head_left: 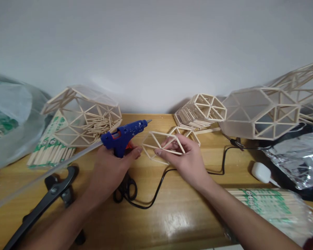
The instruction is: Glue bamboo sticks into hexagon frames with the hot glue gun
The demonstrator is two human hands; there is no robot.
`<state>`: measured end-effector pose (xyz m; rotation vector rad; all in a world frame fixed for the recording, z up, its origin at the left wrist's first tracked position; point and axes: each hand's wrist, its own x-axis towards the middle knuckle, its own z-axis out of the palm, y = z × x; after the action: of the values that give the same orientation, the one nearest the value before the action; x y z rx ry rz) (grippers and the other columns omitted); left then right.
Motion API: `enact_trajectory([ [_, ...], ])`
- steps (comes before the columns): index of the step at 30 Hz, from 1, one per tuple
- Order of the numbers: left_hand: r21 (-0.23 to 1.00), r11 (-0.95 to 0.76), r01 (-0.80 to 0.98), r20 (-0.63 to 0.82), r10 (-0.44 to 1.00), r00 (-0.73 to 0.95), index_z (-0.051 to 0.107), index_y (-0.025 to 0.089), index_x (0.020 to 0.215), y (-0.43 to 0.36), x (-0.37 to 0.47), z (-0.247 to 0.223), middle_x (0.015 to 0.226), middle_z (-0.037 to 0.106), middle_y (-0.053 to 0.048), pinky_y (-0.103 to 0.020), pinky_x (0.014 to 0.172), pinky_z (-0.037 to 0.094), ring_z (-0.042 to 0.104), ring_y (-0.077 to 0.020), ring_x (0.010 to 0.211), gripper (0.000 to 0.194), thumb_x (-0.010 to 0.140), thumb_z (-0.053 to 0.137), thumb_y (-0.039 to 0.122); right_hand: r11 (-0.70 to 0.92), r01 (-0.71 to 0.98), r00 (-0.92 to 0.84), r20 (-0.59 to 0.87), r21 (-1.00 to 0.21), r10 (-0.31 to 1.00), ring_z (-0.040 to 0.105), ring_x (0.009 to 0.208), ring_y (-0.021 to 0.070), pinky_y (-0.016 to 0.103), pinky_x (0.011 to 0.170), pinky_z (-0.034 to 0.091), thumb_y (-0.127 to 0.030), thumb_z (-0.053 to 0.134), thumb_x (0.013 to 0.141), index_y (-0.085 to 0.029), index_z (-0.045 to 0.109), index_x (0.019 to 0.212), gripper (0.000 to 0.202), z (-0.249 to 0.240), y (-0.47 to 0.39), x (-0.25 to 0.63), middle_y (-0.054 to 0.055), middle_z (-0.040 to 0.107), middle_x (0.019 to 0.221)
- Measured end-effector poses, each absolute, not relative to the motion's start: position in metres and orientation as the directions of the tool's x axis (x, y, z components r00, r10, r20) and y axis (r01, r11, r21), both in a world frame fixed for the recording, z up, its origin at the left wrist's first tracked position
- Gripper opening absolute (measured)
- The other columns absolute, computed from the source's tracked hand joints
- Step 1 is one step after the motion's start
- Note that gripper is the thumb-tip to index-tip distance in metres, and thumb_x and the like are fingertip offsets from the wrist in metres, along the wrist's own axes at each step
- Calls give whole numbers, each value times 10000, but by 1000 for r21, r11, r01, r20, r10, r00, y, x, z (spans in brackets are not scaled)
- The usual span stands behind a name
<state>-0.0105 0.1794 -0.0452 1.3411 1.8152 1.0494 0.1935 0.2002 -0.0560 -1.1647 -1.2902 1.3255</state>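
My left hand (114, 170) is wrapped round the handle of a blue glue gun (127, 133), its metal nozzle pointing up and to the right. A long translucent glue stick (59, 169) trails from the gun's back end toward the lower left. Between thumb and fingers, my right hand (186, 158) pinches a small hexagonal frame of thin wooden sticks (169, 150), with spokes meeting at its middle. The frame is just right of the gun and below its nozzle, apart from it. Behind my right hand, more stick frames (189, 133) lie on the wooden table (167, 222).
Left are a stick-framed container (79, 111) of short sticks, packaged chopsticks (50, 146) and black-handled cutters (53, 191). Scissors (126, 189) and a black cord (159, 189) lie in front. Stacked frames (202, 109), a panelled structure (261, 113), a white plug (261, 172) and another chopstick pack (273, 208) occupy the right.
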Motion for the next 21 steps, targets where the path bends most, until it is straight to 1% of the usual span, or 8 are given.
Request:
enact_trajectory([
  [3, 878, 159, 452, -32, 961, -275, 725, 260, 687, 181, -10, -45, 678, 754, -2, -329, 652, 596, 712, -227, 646, 203, 709, 804, 445, 5, 28, -111, 2, -1000, 994, 597, 642, 178, 318, 652, 512, -442, 993, 689, -249, 700, 685, 351, -56, 199, 193, -17, 668, 678],
  [7, 880, 161, 446, -25, 955, -296, 727, 253, 718, 185, -14, -45, 699, 760, 0, -332, 682, 609, 729, -235, 683, 183, 698, 798, 421, -16, 30, -113, -19, -999, 993, 602, 635, 172, 303, 627, 500, -423, 995, 683, -240, 708, 699, 341, -57, 201, 194, -14, 675, 681],
  [12, 885, 137, 446, 44, 927, -371, 725, 256, 771, 187, -22, -43, 748, 776, 15, -315, 725, 617, 752, -227, 747, 196, 729, 792, 435, -44, 8, -101, -45, -999, 994, 656, 666, 171, 288, 644, 531, -420, 1005, 654, -233, 715, 733, 354, -56, 206, 198, -13, 703, 713],
  [17, 896, 105, 432, 34, 952, -304, 722, 251, 745, 184, -21, -46, 698, 770, 13, -310, 747, 631, 754, -213, 722, 206, 803, 770, 443, -133, -19, -133, -130, -991, 983, 733, 737, 203, 316, 718, 598, -457, 1006, 638, -230, 714, 766, 392, -55, 206, 199, 0, 738, 758],
  [19, 904, 116, 412, 9, 958, -288, 732, 249, 749, 183, -19, -48, 704, 777, 8, -314, 742, 637, 758, -217, 721, 217, 792, 794, 453, -172, -63, -142, -161, -983, 977, 744, 745, 206, 326, 742, 614, -427, 1017, 630, -231, 724, 776, 382, -55, 206, 199, -2, 743, 764],
  [21, 919, 121, 376, -14, 961, -275, 749, 247, 781, 182, -16, -49, 763, 801, 2, -319, 748, 644, 770, -223, 749, 235, 742, 847, 457, -198, -108, -153, -181, -974, 971, 749, 745, 206, 338, 762, 628, -393, 1026, 625, -235, 731, 775, 367, -56, 206, 199, -9, 743, 763],
])
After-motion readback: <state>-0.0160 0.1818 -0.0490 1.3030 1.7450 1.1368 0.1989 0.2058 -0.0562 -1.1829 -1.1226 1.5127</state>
